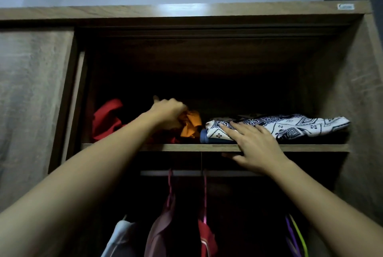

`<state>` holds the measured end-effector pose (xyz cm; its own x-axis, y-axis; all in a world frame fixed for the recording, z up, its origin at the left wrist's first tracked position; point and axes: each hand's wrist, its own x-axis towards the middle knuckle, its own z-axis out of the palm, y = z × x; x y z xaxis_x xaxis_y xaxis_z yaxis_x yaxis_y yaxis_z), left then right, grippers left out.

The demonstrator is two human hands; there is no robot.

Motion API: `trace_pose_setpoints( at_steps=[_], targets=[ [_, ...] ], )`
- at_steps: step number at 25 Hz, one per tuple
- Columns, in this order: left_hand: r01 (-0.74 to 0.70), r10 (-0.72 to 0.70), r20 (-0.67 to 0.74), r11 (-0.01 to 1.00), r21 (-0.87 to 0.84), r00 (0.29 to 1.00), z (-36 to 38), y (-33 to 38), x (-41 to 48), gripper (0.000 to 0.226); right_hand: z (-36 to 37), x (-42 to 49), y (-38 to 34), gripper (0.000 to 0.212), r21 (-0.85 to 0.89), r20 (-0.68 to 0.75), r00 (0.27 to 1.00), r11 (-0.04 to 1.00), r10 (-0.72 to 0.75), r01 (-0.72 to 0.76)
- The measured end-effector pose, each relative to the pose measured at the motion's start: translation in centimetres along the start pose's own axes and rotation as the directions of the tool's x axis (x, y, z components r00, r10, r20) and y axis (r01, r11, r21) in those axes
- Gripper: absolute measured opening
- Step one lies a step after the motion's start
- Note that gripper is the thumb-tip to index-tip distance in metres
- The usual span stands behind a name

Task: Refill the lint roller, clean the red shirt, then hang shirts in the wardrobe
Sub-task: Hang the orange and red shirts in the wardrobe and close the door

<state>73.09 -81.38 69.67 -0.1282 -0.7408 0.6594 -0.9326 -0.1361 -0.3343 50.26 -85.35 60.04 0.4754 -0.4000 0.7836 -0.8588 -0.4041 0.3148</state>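
Observation:
I look up into an open wooden wardrobe (350,82). On its upper shelf (310,147) lies a crumpled red garment (105,120) at the left. My left hand (167,114) reaches into the shelf and is shut on a bunched orange cloth (191,124) beside the red one. My right hand (255,147) rests flat, fingers spread, on a folded white-and-navy patterned cloth (290,125), its thumb under the shelf edge. No lint roller is in view.
A blue item (204,137) pokes out under the patterned cloth. Below the shelf a rail (186,173) carries pink hangers (170,186) with a maroon garment (159,234), a red one (205,238) and a pale one (120,238). Purple and green hangers (296,236) hang right. A sliding door (31,95) covers the left.

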Motion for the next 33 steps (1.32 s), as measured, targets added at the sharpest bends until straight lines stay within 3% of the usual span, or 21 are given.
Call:
trace_pose_setpoints(
  at_steps=[3, 6, 9, 16, 19, 22, 23, 24, 25, 27, 28, 29, 31, 33],
  targets=[
    [-0.022, 0.024, -0.169, 1.0, 0.011, 0.985, -1.4, -0.9, 0.6, 0.047, 0.0, 0.0, 0.0, 0.077, 0.006, 0.007, 1.0, 1.0, 0.013, -0.013],
    [-0.064, 0.012, -0.387, 0.991, -0.121, 0.922, -2.3, -2.2, 1.6, 0.056, 0.0, -0.1, -0.1, 0.077, 0.005, 0.001, 1.0, 1.0, 0.023, -0.023],
    [-0.125, 0.014, -0.51, 0.975, -0.184, 0.86, -3.6, -2.8, 2.0, 0.054, 0.3, 0.0, -0.1, 0.078, 0.003, -0.023, 0.999, 1.0, 0.027, -0.027],
    [-0.224, 0.069, -0.682, 0.964, -0.142, 0.728, -7.5, -4.7, -1.1, 0.049, 0.0, 0.2, -0.3, 0.082, -0.012, -0.004, 0.999, 0.999, 0.041, -0.041],
    [-0.213, 0.041, -0.789, 0.97, -0.115, 0.613, -9.1, -6.2, -4.3, 0.051, -0.2, -0.1, -0.2, 0.081, -0.052, 0.006, 0.999, 0.998, 0.045, -0.044],
    [-0.219, -0.021, -0.792, 0.956, -0.194, 0.61, -11.7, -7.9, -8.1, 0.052, -1.2, -0.4, -0.8, 0.101, 0.019, 0.032, 0.997, 0.998, 0.067, -0.067],
    [-0.235, -0.026, -0.776, 0.946, -0.222, 0.63, -12.6, -8.1, -9.5, 0.052, -1.9, -0.4, -1.2, 0.112, 0.22, 0.03, 0.997, 0.972, 0.07, -0.075],
    [-0.25, -0.029, -0.754, 0.935, -0.253, 0.657, -13.1, -8.2, -10.9, 0.052, -3.1, -1.0, -1.7, 0.119, 0.509, 0.028, 0.995, 0.856, 0.093, -0.094],
    [-0.271, -0.028, -0.73, 0.918, -0.289, 0.683, -13.3, -7.9, -12.4, 0.05, -3.6, -2.3, -1.8, 0.12, 0.751, -0.008, 0.996, 0.658, 0.084, -0.05],
    [-0.293, -0.043, -0.679, 0.881, -0.372, 0.733, -12.6, -6.5, -15.5, 0.048, -5.3, -5.1, -3.5, 0.109, 0.942, -0.138, 0.985, 0.321, 0.099, 0.1],
    [-0.291, -0.059, -0.647, 0.859, -0.421, 0.761, -11.4, -5.5, -17.2, 0.046, -6.3, -8.4, -4.5, 0.104, 0.965, -0.156, 0.984, 0.224, 0.084, 0.134],
    [-0.289, -0.07, -0.606, 0.832, -0.474, 0.793, -9.8, -4.3, -18.9, 0.043, -5.5, -8.1, -6.3, 0.102, 0.971, -0.162, 0.985, 0.186, 0.06, 0.148],
    [-0.27, -0.073, -0.501, 0.77, -0.578, 0.862, -5.8, -1.6, -22.2, 0.042, -5.2, -9.7, -10.3, 0.106, 0.972, -0.103, 0.994, 0.213, 0.031, 0.094],
    [-0.188, -0.082, -0.343, 0.707, -0.681, 0.936, -1.0, 1.2, -25.0, 0.043, -3.5, -12.2, -13.3, 0.099, 0.976, 0.104, 0.995, 0.194, 0.009, -0.104]
  ],
)
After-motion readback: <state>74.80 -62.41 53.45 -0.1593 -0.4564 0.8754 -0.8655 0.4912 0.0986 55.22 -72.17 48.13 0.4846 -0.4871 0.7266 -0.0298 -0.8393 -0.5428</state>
